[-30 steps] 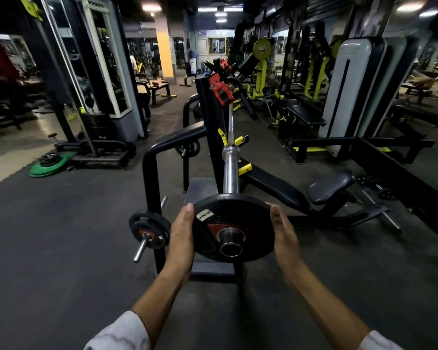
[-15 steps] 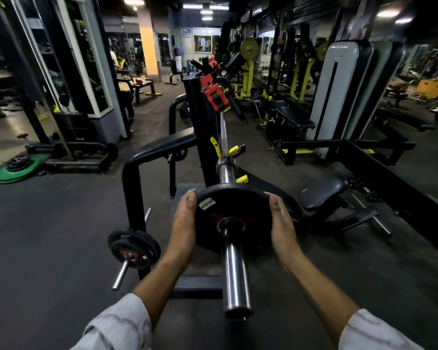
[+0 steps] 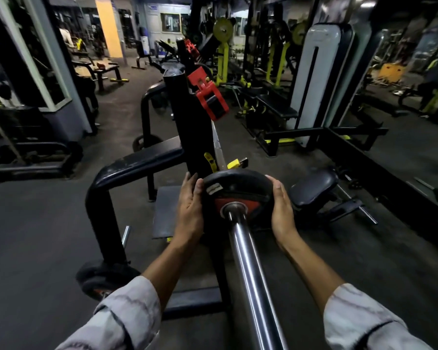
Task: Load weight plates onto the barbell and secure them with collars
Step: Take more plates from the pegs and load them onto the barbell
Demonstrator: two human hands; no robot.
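A black round weight plate (image 3: pixel 238 188) with a red centre and a small white label sits on the steel barbell sleeve (image 3: pixel 250 274), far up the sleeve near the rack upright (image 3: pixel 190 137). My left hand (image 3: pixel 190 208) presses the plate's left rim and my right hand (image 3: pixel 282 210) holds its right rim. The bare sleeve runs from the plate toward me and out of the bottom of the view. The barbell shaft (image 3: pixel 218 147) continues behind the plate along the rack. I see no collar on the sleeve.
A red hook (image 3: pixel 209 99) juts from the upright. A black curved rack frame (image 3: pixel 127 170) stands left, with another small plate (image 3: pixel 104 279) on a storage peg low left. A padded seat (image 3: pixel 314 185) sits right. Benches and machines fill the gym behind.
Both hands have slid the plate from the sleeve's tip far along it toward the rack. My head has moved forward over the sleeve, so more bare sleeve shows in front.
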